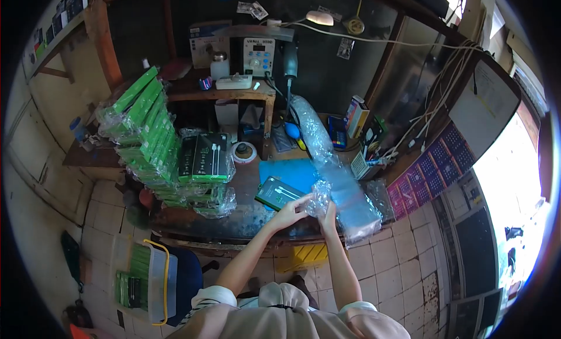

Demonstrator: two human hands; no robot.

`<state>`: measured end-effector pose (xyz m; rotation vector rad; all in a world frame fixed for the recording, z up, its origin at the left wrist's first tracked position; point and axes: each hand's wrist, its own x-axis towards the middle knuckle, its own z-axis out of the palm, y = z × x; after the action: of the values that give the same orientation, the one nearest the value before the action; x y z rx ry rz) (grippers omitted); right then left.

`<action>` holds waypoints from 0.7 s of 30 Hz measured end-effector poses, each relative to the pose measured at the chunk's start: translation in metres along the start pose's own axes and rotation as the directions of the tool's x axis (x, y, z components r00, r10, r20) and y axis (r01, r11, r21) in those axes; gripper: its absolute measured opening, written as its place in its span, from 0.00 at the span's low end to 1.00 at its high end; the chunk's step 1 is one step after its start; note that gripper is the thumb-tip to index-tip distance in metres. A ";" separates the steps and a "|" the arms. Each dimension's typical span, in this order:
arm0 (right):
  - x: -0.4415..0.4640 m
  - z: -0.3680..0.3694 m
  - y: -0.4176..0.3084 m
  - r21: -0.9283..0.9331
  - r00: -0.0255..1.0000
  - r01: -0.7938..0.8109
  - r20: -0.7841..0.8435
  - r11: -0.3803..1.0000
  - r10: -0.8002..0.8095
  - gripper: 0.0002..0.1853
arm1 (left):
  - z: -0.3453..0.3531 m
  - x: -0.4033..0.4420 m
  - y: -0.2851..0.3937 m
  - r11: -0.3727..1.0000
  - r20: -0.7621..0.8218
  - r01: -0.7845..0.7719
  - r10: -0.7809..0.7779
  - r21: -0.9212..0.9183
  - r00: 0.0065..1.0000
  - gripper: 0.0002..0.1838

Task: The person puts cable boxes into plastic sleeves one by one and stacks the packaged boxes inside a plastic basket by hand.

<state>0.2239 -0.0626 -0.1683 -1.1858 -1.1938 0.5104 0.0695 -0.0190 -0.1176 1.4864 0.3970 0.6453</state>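
My left hand [290, 214] and my right hand [328, 217] are close together at the table's front edge, both closed on a crumpled piece of clear plastic wrap [319, 197]. Just left of the wrap lies a flat dark box [279, 190] with a green edge and a white cable-like picture. It rests partly on a bright blue sheet [286, 171], near my left fingertips. A long bunched length of clear plastic wrap [345, 190] runs from the back of the table past my right hand to the front edge. My fingertips are partly hidden by the shiny film.
Tall stacks of wrapped green boxes [146, 134] stand at the left, beside more dark boxes [204, 158]. A round tape-like roll [243, 153] sits near them. A pen basket [365, 164] stands right. On the floor is a clear bin [159, 280] with a yellow handle.
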 end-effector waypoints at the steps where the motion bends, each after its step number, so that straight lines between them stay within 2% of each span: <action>1: 0.004 -0.009 -0.002 -0.159 0.999 -0.045 0.003 0.986 0.046 0.09 | -0.001 0.004 -0.006 0.998 -0.006 0.052 -0.052 -0.038 0.999 0.32; 2: 0.010 -0.014 -0.002 -0.153 0.999 -0.043 0.008 0.987 0.045 0.09 | 0.002 0.008 -0.006 0.998 -0.013 0.052 -0.053 -0.034 0.999 0.32; 4: 0.026 -0.024 -0.009 -0.504 0.998 0.055 -0.002 0.862 -0.065 0.09 | 0.019 0.015 0.013 0.939 -0.170 0.039 -0.103 -0.341 0.980 0.33; 5: 0.031 -0.029 -0.016 -0.556 0.992 0.121 0.042 0.822 -0.118 0.10 | 0.026 0.024 0.014 0.959 -0.278 0.025 -0.106 -0.282 0.955 0.31; 6: 0.034 -0.033 -0.020 -0.548 0.992 0.124 0.046 0.827 -0.118 0.10 | 0.027 0.035 0.006 0.961 -0.286 0.025 -0.107 -0.277 0.952 0.31; 8: 0.044 -0.041 -0.022 -0.468 0.976 -0.150 0.070 0.871 0.206 0.08 | 0.020 0.066 -0.027 0.984 -0.358 -0.013 0.076 0.175 0.931 0.29; 9: 0.046 -0.048 -0.010 -0.417 0.955 -0.233 0.072 0.879 0.287 0.15 | 0.020 0.080 -0.047 1.000 -0.456 -0.011 0.015 0.012 0.890 0.23; 10: 0.049 -0.051 -0.007 -0.409 0.957 -0.233 0.064 0.882 0.283 0.15 | 0.020 0.092 -0.047 1.000 -0.449 -0.011 0.020 0.022 0.893 0.23; 11: 0.050 -0.052 -0.005 -0.066 0.939 -0.337 0.050 0.939 0.340 0.20 | 0.019 0.100 -0.049 0.957 -0.520 0.104 0.056 0.272 0.852 0.21; 12: 0.049 -0.056 -0.004 0.285 0.913 -0.404 0.064 0.869 0.404 0.26 | 0.021 0.104 -0.053 0.840 -0.580 0.240 0.105 0.487 0.808 0.18; 13: 0.054 -0.062 -0.009 0.270 0.932 -0.356 0.169 0.895 0.320 0.33 | 0.026 0.109 -0.058 0.834 -0.585 0.255 0.097 0.489 0.805 0.18; 14: 0.059 -0.067 0.000 0.280 0.931 -0.360 0.175 0.890 0.321 0.33 | 0.030 0.117 -0.061 0.836 -0.579 0.245 0.103 0.491 0.809 0.17; 15: 0.068 -0.070 0.006 -0.030 0.984 -0.093 0.153 0.995 0.096 0.31 | 0.032 0.126 -0.064 0.839 -0.571 0.231 0.112 0.493 0.813 0.16; 16: 0.073 -0.074 0.011 -0.335 0.971 0.189 0.202 0.923 -0.125 0.30 | 0.035 0.133 -0.066 0.844 -0.564 0.219 0.116 0.490 0.818 0.14; 17: 0.075 -0.078 0.014 0.032 0.937 -0.285 0.221 0.958 0.271 0.27 | 0.031 0.137 -0.073 0.891 -0.515 0.228 0.008 0.392 0.857 0.15; 18: 0.081 -0.085 0.033 0.033 0.933 -0.289 0.235 0.957 0.274 0.27 | 0.034 0.140 -0.070 0.891 -0.527 0.236 0.004 0.388 0.850 0.15; 20: 0.093 -0.095 0.079 -0.121 0.947 -0.268 0.148 0.956 0.284 0.23 | 0.038 0.144 -0.055 0.990 -0.557 0.016 0.067 0.144 0.828 0.17; 21: 0.105 -0.097 0.051 -0.030 0.916 -0.389 0.092 0.921 0.390 0.19 | 0.034 0.146 -0.052 0.950 -0.605 0.088 0.119 0.301 0.787 0.18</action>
<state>0.3615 0.0006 -0.1602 -1.4314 -1.0412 0.8704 0.2113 0.0463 -0.1455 1.5487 1.0417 1.1310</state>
